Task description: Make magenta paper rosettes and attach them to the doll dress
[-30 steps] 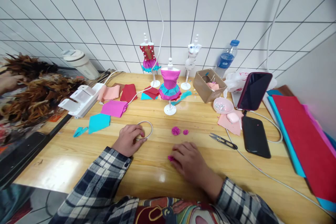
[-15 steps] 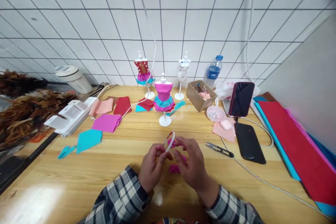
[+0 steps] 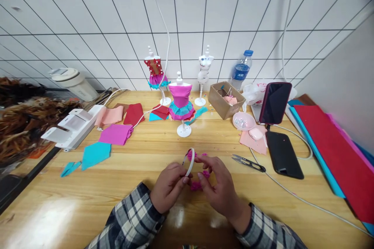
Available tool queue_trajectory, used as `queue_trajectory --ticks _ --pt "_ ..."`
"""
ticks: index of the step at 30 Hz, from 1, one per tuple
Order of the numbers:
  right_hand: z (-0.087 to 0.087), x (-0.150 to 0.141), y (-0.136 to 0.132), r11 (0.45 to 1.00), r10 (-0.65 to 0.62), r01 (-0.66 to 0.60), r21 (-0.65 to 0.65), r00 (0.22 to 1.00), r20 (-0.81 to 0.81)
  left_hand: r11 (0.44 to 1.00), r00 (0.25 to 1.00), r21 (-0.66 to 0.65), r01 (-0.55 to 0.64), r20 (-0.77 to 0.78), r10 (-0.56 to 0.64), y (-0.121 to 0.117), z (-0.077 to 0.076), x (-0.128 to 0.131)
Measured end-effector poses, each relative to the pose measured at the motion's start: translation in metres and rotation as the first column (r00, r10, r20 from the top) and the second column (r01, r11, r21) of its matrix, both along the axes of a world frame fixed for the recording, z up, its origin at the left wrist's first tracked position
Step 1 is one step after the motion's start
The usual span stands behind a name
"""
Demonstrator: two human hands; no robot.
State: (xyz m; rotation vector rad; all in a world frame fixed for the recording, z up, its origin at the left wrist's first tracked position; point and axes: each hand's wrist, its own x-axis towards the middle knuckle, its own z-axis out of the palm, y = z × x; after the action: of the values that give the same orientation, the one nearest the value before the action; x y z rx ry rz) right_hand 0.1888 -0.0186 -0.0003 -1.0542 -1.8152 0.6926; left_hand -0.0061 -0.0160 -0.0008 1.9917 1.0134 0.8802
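Note:
My left hand is closed, its thumb and fingers pinching the lower edge of a narrow white ring that looks like a thin roll of tape. The ring stands upright, seen nearly edge-on. Just right of it is my right hand, thumb and index finger apart. Its index fingertip is close to the ring; whether they touch I cannot tell. Crumpled magenta pieces lie on the table behind and between my hands, partly hidden. Beyond them stands a small dress form in a pink top and a ruffled turquoise and magenta skirt.
Two more dress forms stand behind, one dressed, one white. Thread snips, a phone, a pink bowl and a cardboard box lie right. Fabric pieces and a white power strip are left.
My left hand still holds the white ring. My right hand has shifted slightly right, uncovering more of the magenta pieces. The camera view has tilted slightly.

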Motion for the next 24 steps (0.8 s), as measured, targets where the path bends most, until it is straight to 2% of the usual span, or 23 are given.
queue_trajectory --ticks 5,9,14,18,21,24 --pt "-0.002 0.000 -0.002 1.000 -0.010 0.011 0.016 0.999 -0.054 0.998 1.000 0.067 -0.021 -0.009 0.022 -0.001 -0.003 -0.001" --pt "0.003 0.003 -0.004 0.988 0.044 -0.036 0.148 0.998 -0.049 0.981 0.997 0.196 0.004 -0.076 0.011 0.000 -0.002 0.000" --pt "0.012 0.002 -0.009 0.935 -0.047 -0.019 0.355 0.983 0.178 0.918 0.980 0.394 0.042 -0.197 0.040 -0.003 0.000 0.004" --pt "0.010 -0.005 -0.010 0.941 -0.137 0.051 0.336 0.962 0.237 0.877 0.955 0.479 0.042 -0.276 0.105 -0.006 0.002 0.009" --pt "0.009 -0.008 -0.008 0.940 -0.193 0.122 0.319 0.961 0.200 0.890 0.946 0.454 0.031 -0.301 0.121 -0.010 0.003 0.014" --pt "0.011 -0.004 -0.006 0.929 -0.207 0.131 0.346 0.959 0.194 0.956 0.969 0.292 0.002 -0.238 0.070 -0.015 0.005 0.017"
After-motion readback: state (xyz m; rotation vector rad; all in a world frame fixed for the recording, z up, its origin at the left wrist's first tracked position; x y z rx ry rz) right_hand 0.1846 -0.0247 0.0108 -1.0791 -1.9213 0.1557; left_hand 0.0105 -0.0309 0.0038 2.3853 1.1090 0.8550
